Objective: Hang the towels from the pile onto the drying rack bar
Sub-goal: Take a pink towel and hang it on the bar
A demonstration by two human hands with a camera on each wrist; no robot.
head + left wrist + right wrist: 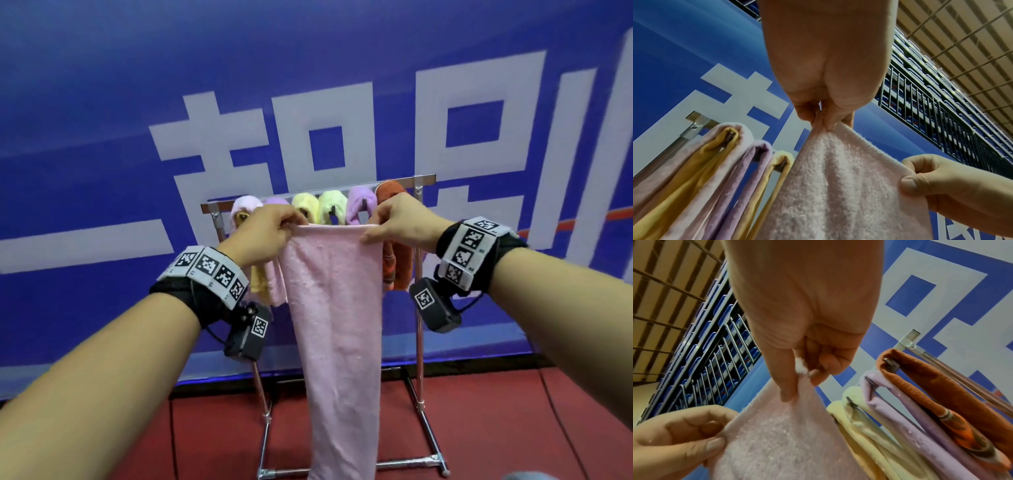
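Note:
A long pale pink towel (337, 308) hangs straight down in front of the drying rack bar (423, 179), held by its top edge. My left hand (274, 222) pinches the top left corner, seen close in the left wrist view (824, 125). My right hand (387, 224) pinches the top right corner, with the pinch close up in the right wrist view (797, 382). The top edge is stretched between both hands, just in front of the bar. Several towels hang over the bar: pink with yellow (245, 209), lilac (359, 204), pale yellow (303, 205), green (332, 205) and orange (394, 195).
The metal rack stands on a red floor (496, 428) against a blue banner wall (308, 85) with white characters. Its right post (418, 308) and base bars (404, 464) show beside the hanging towel. A dark cable (561, 421) runs over the floor at the right.

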